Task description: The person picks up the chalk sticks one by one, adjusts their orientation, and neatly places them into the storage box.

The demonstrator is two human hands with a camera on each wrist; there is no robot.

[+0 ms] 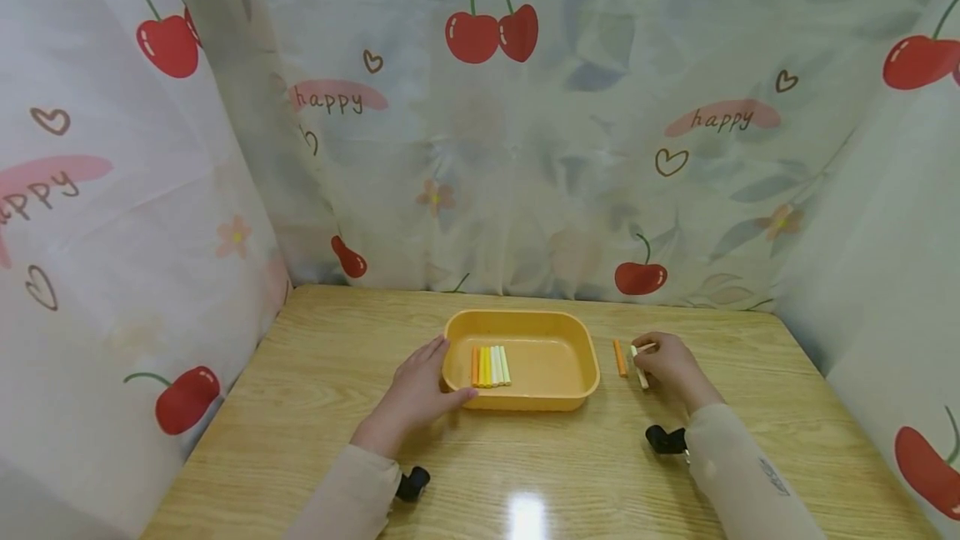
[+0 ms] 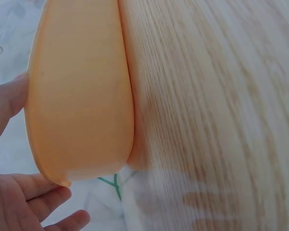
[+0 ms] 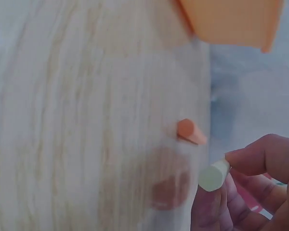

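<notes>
A yellow plastic tray (image 1: 555,394) stands on the table, and my left hand (image 1: 420,386) grips its left end, with the thumb at the front rim and the fingers by the left rim. In the left wrist view the tray wall (image 2: 82,96) is close up. Orange, yellow and white chalk sticks (image 1: 491,367) lie side by side at the tray's left. To the right of the tray, my right hand (image 1: 671,365) pinches a white chalk stick (image 3: 213,178) between thumb and fingers. An orange chalk stick (image 1: 620,358) lies on the table between tray and right hand.
The wooden table (image 1: 465,473) reaches back to a hanging cherry-print curtain (image 1: 495,157), with more curtain at both sides. A black wrist mount (image 1: 666,440) juts from the right sleeve, another black mount (image 1: 413,484) from the left.
</notes>
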